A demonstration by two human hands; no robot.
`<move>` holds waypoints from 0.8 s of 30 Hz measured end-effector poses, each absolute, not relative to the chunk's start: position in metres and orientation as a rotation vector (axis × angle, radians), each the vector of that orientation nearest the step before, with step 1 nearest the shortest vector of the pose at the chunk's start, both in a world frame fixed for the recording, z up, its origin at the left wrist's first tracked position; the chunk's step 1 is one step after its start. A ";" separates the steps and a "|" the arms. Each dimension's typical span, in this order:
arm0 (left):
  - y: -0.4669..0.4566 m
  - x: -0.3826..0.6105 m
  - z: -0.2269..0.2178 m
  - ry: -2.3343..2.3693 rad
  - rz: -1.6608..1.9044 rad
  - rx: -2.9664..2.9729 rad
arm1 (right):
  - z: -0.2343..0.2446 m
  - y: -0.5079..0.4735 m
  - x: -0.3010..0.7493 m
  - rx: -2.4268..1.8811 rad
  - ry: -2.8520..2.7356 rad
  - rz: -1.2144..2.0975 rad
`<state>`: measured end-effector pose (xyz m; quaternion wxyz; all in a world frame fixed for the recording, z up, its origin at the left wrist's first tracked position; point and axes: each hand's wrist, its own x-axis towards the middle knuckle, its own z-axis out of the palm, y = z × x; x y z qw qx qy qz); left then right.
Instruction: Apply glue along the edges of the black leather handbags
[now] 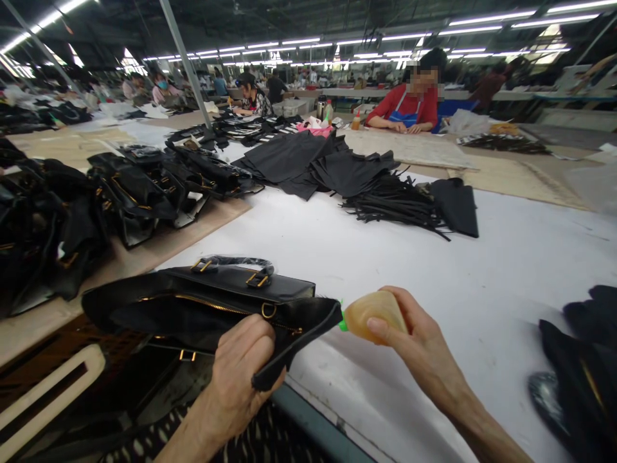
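Observation:
A black handbag [193, 283] with gold zip and buckles lies on its side at the near edge of the white-covered table, its handle toward the far side. My left hand [243, 366] is closed on the bag near the zip's end, where a black flap [308, 328] sticks out to the right. Some of the fingers are hidden behind that flap. My right hand [409, 328] grips a soft amber glue bottle [376, 315], tilted sideways. Its green nozzle tip [343, 319] points left and is at the flap's edge; whether it touches, I cannot tell.
Black cut pieces and strips [337, 167] are heaped mid-table. More black bags [135, 186] pile up on the left, and another black item [578, 373] lies at the right edge. Across the table sits a person in a red top [407, 103]. A pale slotted board [53, 399] is at lower left.

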<state>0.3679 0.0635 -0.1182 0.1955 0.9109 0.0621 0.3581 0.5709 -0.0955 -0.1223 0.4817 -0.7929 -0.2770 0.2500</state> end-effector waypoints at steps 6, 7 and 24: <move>0.063 0.367 -0.116 0.184 0.976 2.566 | -0.118 -0.100 0.568 -1.775 -0.635 0.746; 0.063 0.367 -0.116 0.181 0.977 2.563 | -0.117 -0.100 0.567 -1.755 -0.626 0.766; 0.072 0.380 -0.115 0.156 1.007 2.529 | -0.117 -0.107 0.553 -1.341 -0.353 1.035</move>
